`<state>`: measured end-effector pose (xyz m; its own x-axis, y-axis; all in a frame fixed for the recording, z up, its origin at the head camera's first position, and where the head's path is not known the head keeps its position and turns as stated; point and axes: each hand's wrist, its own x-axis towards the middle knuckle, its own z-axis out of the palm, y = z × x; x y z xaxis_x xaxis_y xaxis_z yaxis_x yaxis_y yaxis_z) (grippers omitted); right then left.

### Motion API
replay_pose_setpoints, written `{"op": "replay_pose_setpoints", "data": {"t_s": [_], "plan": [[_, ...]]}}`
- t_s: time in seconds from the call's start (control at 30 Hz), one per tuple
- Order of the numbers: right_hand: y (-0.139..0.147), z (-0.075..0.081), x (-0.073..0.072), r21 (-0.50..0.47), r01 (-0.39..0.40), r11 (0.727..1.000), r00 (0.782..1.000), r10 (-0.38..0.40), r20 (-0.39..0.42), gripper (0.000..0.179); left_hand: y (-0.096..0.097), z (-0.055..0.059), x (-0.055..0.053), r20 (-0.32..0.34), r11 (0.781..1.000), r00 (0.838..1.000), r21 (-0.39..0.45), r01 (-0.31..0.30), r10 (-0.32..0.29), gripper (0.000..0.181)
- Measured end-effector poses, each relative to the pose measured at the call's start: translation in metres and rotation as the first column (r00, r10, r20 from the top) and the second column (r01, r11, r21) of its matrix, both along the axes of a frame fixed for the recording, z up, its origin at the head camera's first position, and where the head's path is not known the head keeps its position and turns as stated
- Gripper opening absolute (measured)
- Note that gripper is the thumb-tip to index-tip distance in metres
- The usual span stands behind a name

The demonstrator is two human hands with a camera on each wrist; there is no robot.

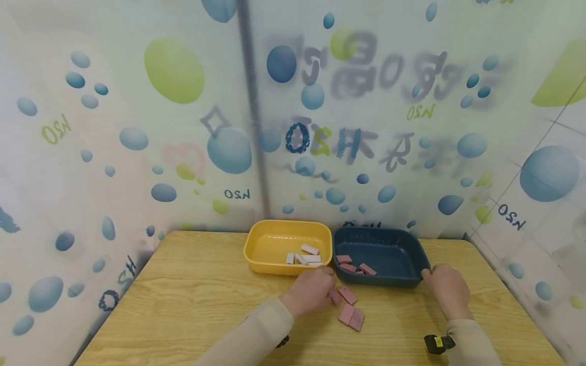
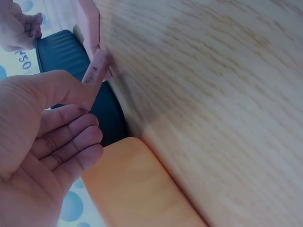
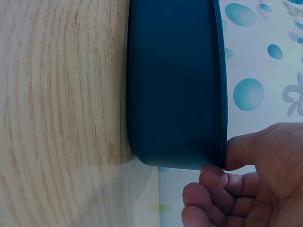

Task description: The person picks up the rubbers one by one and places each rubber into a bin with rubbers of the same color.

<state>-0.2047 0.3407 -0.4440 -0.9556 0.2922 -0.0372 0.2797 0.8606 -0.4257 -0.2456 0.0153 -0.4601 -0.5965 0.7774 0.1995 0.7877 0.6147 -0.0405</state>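
My left hand (image 1: 310,290) is just in front of the gap between a yellow tray (image 1: 270,266) and a dark blue tray (image 1: 393,279). Between thumb and index finger it pinches a small pink block (image 2: 96,71) with dark marks on it; the other fingers are bent loosely. Several more pink blocks (image 1: 347,295) lie on the table right beside that hand. At the blue tray's right front corner, my right hand (image 1: 448,288) grips the rim between thumb and forefinger. Several pink blocks (image 1: 368,269) lie inside the blue tray, toward its left.
White blocks (image 1: 310,249) lie in the right part of the yellow tray. Both trays stand side by side near the back of the wooden table (image 1: 197,290), close to a patterned curtain (image 1: 192,132). A black wrist device (image 1: 437,343) is on the right wrist.
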Motion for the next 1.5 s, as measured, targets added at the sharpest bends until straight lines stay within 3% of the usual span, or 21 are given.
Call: {"op": "replay_pose_setpoints", "data": {"t_s": [0.3,0.53,0.9,1.2,1.4,1.5], "plan": [[-0.001,-0.001,0.001,0.005,0.002,1.0,1.0,-0.002,-0.015,0.043,-0.001,0.004,-0.002,-0.02,0.996,1.0,0.089,0.019,-0.017,0.016],[-0.001,-0.001,0.001,0.0,0.003,1.0,1.0,-0.003,-0.014,0.043,-0.002,0.011,-0.002,-0.053,0.994,0.999,0.112,0.006,0.0,0.008],[0.0,-0.001,0.001,0.002,0.001,1.0,1.0,-0.001,-0.006,0.043,-0.002,0.023,-0.003,0.051,0.983,0.998,0.181,-0.036,0.027,0.006],[0.0,-0.002,0.001,-0.002,0.001,1.0,1.0,-0.001,-0.011,0.044,0.001,0.027,-0.006,0.07,0.968,0.997,0.246,-0.043,0.027,0.004],[-0.001,-0.001,0.003,-0.011,0.003,1.0,1.0,-0.004,-0.022,0.044,0.002,0.03,-0.005,0.068,0.96,0.998,0.279,-0.026,0.007,0.035],[-0.001,-0.002,0.003,-0.011,0.006,1.0,1.0,-0.006,-0.023,0.043,0.003,0.03,-0.007,0.07,0.956,0.997,0.292,-0.031,0.011,0.03]]}}
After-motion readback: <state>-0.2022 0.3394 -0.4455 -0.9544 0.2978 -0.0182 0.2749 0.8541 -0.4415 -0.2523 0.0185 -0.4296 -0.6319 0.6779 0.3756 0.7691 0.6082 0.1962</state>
